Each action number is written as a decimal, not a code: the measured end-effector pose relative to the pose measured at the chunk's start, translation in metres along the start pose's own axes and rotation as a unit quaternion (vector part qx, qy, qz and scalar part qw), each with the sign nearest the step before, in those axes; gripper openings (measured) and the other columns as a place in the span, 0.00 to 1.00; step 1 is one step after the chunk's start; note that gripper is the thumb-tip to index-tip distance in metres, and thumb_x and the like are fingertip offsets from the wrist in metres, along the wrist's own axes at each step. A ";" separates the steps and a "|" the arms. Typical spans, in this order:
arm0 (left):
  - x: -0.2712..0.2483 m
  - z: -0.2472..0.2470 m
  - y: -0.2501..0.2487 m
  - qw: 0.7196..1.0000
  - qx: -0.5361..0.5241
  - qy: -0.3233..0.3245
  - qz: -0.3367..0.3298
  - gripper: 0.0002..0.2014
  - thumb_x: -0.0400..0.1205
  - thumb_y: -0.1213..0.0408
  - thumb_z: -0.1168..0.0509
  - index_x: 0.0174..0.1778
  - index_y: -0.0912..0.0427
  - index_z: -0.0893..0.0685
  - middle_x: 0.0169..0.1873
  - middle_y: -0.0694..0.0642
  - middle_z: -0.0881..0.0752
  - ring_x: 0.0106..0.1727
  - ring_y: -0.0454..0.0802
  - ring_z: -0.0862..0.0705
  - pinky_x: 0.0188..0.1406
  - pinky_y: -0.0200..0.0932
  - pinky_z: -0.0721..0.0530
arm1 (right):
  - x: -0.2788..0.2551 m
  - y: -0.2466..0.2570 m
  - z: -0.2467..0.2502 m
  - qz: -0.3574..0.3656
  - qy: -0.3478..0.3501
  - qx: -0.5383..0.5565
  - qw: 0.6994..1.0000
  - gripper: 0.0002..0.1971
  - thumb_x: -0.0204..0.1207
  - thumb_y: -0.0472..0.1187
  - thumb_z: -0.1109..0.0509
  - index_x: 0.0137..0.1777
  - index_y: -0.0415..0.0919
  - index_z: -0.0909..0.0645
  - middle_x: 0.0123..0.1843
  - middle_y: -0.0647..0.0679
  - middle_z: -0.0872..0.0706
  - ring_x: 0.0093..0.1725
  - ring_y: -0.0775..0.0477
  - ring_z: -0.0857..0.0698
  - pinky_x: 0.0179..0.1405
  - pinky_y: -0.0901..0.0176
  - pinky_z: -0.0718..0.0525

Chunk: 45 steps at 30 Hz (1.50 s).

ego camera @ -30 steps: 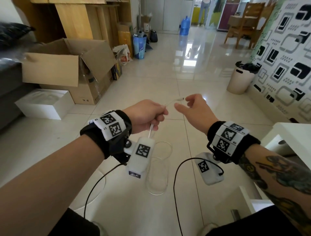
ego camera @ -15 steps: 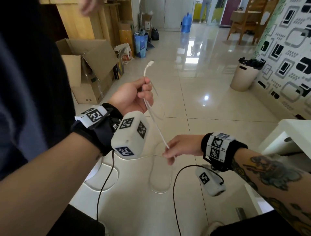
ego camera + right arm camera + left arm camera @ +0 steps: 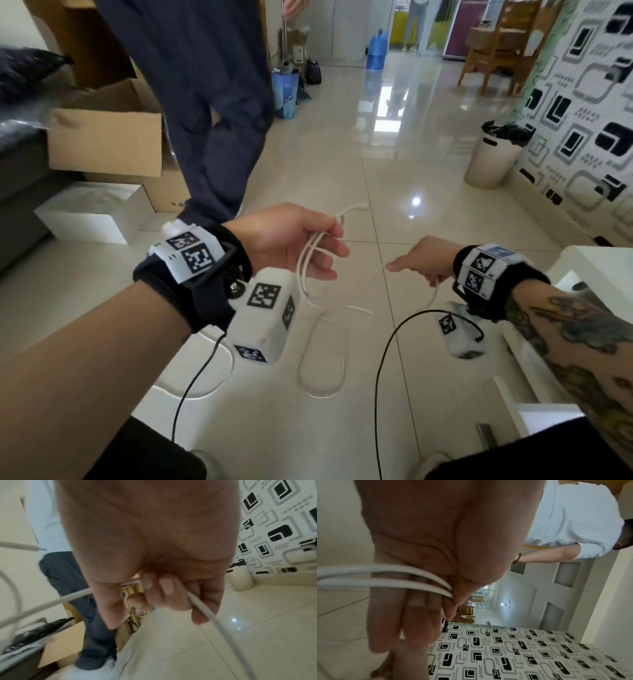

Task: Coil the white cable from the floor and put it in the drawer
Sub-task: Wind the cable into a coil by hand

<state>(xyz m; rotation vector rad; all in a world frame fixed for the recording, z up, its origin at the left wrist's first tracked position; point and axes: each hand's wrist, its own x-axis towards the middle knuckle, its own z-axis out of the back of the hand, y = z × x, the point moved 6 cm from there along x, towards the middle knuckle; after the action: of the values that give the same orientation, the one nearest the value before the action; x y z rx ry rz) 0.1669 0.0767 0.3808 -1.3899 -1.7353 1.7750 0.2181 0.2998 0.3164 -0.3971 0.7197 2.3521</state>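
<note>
The thin white cable [image 3: 310,260] lies in loops across my left hand [image 3: 301,243], pinched between thumb and forefinger; its plug end sticks out past the fingers. In the left wrist view two strands of the cable [image 3: 385,577] cross the fingers and run under the thumb. My right hand [image 3: 419,262], lower and to the right, grips a farther stretch of the cable [image 3: 214,622] in curled fingers. Between and below the hands the rest of the cable hangs down to a loop on the tiled floor [image 3: 322,373]. The white drawer unit [image 3: 596,270] shows at the right edge.
Another person in dark trousers [image 3: 212,130] walks just behind my left hand. An open cardboard box [image 3: 106,144] and a white box [image 3: 89,214] sit at the left. A white bin [image 3: 493,157] stands by the patterned wall. Black sensor leads [image 3: 380,377] hang from my wrists.
My left hand dropped and turned, now with a loop of cable laid across its fingers. My right hand moved right, drawing cable through. The other person stepped across behind my left hand.
</note>
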 end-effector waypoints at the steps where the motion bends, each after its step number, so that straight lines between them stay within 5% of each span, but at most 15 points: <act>1: 0.001 -0.004 0.003 1.000 0.007 0.010 0.011 0.14 0.88 0.64 0.46 0.41 0.64 0.20 0.32 0.61 0.09 0.25 0.52 0.12 0.32 0.48 0.09 | -0.002 0.005 0.000 -0.004 -0.008 0.015 1.000 0.21 0.70 0.54 0.24 0.34 0.36 0.26 0.25 0.44 0.27 0.22 0.46 0.27 0.24 0.65 0.28; 5: 0.005 -0.011 0.011 0.999 0.030 0.022 0.031 0.14 0.88 0.64 0.45 0.42 0.65 0.19 0.44 0.66 0.08 0.39 0.59 0.07 0.39 0.50 0.08 | -0.009 0.025 -0.004 -0.016 -0.003 0.084 0.996 0.17 0.67 0.47 0.23 0.41 0.35 0.24 0.26 0.42 0.30 0.22 0.47 0.31 0.23 0.62 0.33; 11: 0.013 -0.015 0.031 0.997 0.041 -0.010 0.072 0.11 0.88 0.65 0.45 0.46 0.65 0.20 0.44 0.67 0.09 0.38 0.58 0.08 0.40 0.49 0.08 | -0.025 0.058 -0.025 0.007 0.107 0.246 0.963 0.14 0.71 0.29 0.37 0.30 0.45 0.36 0.21 0.51 0.39 0.22 0.53 0.43 0.22 0.64 0.44; 17: 0.013 -0.017 0.034 0.992 0.086 -0.021 0.095 0.08 0.85 0.66 0.39 0.49 0.66 0.17 0.49 0.66 0.10 0.43 0.57 0.09 0.37 0.43 0.09 | -0.034 0.062 -0.032 0.002 0.112 0.219 0.969 0.07 0.68 0.28 0.39 0.43 0.39 0.26 0.29 0.45 0.31 0.25 0.50 0.35 0.24 0.62 0.39; 21: 0.014 -0.012 0.038 0.983 0.138 -0.074 0.098 0.09 0.81 0.69 0.31 0.55 0.68 0.17 0.50 0.63 0.18 0.51 0.58 0.13 0.30 0.42 0.09 | -0.038 0.058 -0.033 0.009 0.127 0.222 0.967 0.05 0.71 0.31 0.34 0.38 0.39 0.27 0.29 0.45 0.28 0.27 0.49 0.31 0.24 0.61 0.37; 25: 0.018 -0.002 0.039 0.983 0.107 -0.118 0.093 0.05 0.80 0.72 0.31 0.50 0.67 0.19 0.45 0.59 0.24 0.52 0.56 0.18 0.27 0.42 0.09 | -0.044 0.064 -0.028 0.055 0.156 0.331 0.929 0.09 0.77 0.39 0.35 0.37 0.38 0.22 0.29 0.46 0.24 0.28 0.50 0.25 0.27 0.62 0.32; 28: 0.020 0.003 0.036 0.985 0.046 -0.148 0.071 0.03 0.81 0.72 0.32 0.48 0.67 0.18 0.47 0.59 0.23 0.56 0.56 0.18 0.35 0.48 0.08 | -0.048 0.068 -0.026 0.070 0.152 0.423 0.891 0.11 0.80 0.34 0.42 0.44 0.31 0.20 0.33 0.43 0.20 0.30 0.48 0.21 0.31 0.61 0.26; 32: 0.025 0.001 0.034 0.988 0.004 -0.151 0.021 0.08 0.86 0.67 0.40 0.48 0.67 0.18 0.45 0.62 0.15 0.45 0.53 0.14 0.39 0.42 0.10 | -0.056 0.077 -0.035 0.084 0.147 0.468 0.868 0.07 0.81 0.28 0.39 0.46 0.30 0.19 0.34 0.41 0.19 0.31 0.49 0.19 0.29 0.64 0.15; 36: 0.028 -0.002 0.039 0.986 -0.015 -0.165 0.000 0.11 0.88 0.66 0.43 0.51 0.68 0.18 0.40 0.61 0.14 0.37 0.51 0.13 0.36 0.40 0.10 | -0.059 0.082 -0.042 0.076 0.123 0.509 0.848 0.07 0.80 0.26 0.37 0.41 0.29 0.20 0.34 0.40 0.18 0.29 0.51 0.20 0.27 0.67 0.15; 42: 0.027 -0.004 0.041 0.989 -0.055 -0.130 0.050 0.13 0.89 0.65 0.45 0.44 0.66 0.18 0.37 0.59 0.15 0.37 0.51 0.15 0.33 0.43 0.10 | -0.060 0.078 -0.036 0.087 0.052 0.455 0.885 0.04 0.78 0.29 0.32 0.41 0.35 0.21 0.33 0.40 0.15 0.30 0.47 0.15 0.27 0.61 0.13; 45: 0.028 -0.005 0.044 0.987 -0.093 -0.111 0.071 0.15 0.90 0.63 0.48 0.47 0.64 0.19 0.38 0.58 0.16 0.41 0.52 0.16 0.48 0.47 0.12 | -0.057 0.074 -0.038 0.084 0.064 0.397 0.912 0.07 0.76 0.40 0.27 0.45 0.35 0.14 0.36 0.45 0.11 0.33 0.49 0.12 0.33 0.61 0.14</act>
<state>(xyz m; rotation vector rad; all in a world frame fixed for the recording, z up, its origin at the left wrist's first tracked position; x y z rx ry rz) 0.1744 0.0913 0.3306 -1.4700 -2.0074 1.9503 0.2161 0.2012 0.3404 -0.1242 1.7284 1.9633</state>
